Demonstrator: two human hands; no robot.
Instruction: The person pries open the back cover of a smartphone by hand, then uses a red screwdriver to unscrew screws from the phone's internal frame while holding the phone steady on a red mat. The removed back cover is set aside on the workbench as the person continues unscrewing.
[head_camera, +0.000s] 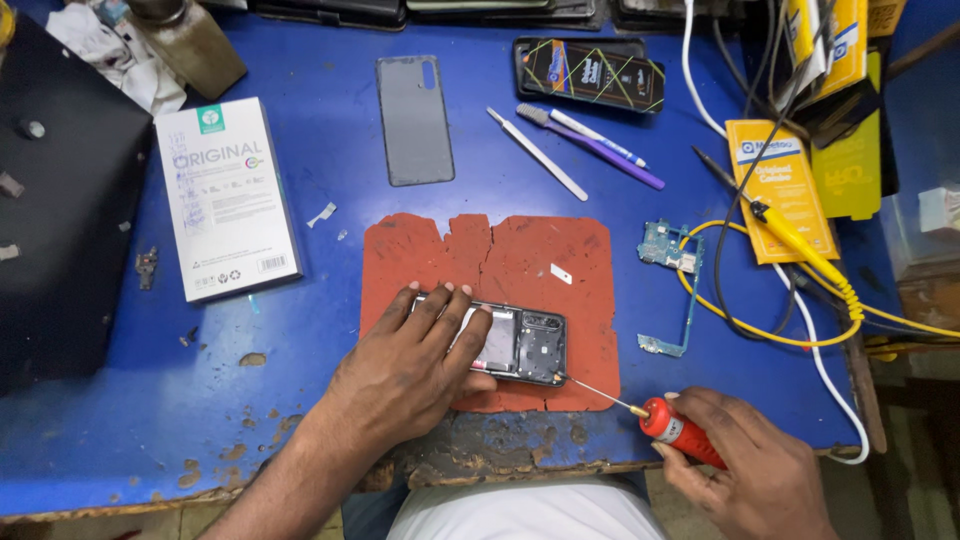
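An opened smartphone (520, 343), back cover off, lies on a cracked red work mat (500, 265). My left hand (415, 365) presses flat on the phone's left part, holding it down. My right hand (745, 465) grips a red-handled screwdriver (672, 427) at the table's front edge. Its thin shaft points up-left and the tip touches the phone's lower right corner near the camera module.
A grey back cover (414, 118) lies beyond the mat; a white box (227, 196) sits left. A teal circuit board (670, 262), yellow soldering tool (800, 243) with cables, packets, a white spudger (537, 153), purple brush (590, 145) and cased phone (590, 72) lie right.
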